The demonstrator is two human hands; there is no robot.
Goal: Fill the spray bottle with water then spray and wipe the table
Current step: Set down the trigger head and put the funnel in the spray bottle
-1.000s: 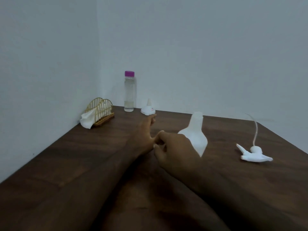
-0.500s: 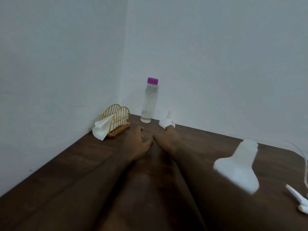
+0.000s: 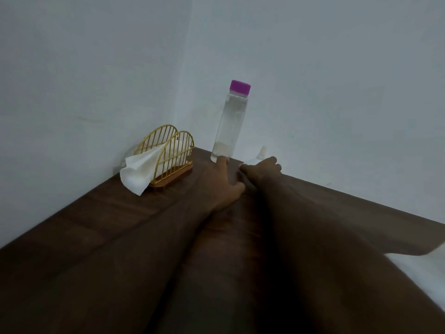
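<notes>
Far on the dark wooden table, a clear water bottle with a purple cap stands upright near the wall corner. The left hand lies open, fingers straight, one fingertip at the bottle's base. The right hand, fingers curled, hides most of a small white funnel just right of the bottle; whether it grips the funnel cannot be told. A gold napkin holder with a white napkin stands to the left.

Nothing legible in view. Clear bottle, purple cap, at the bench's far corner: no readable label or print.
</notes>
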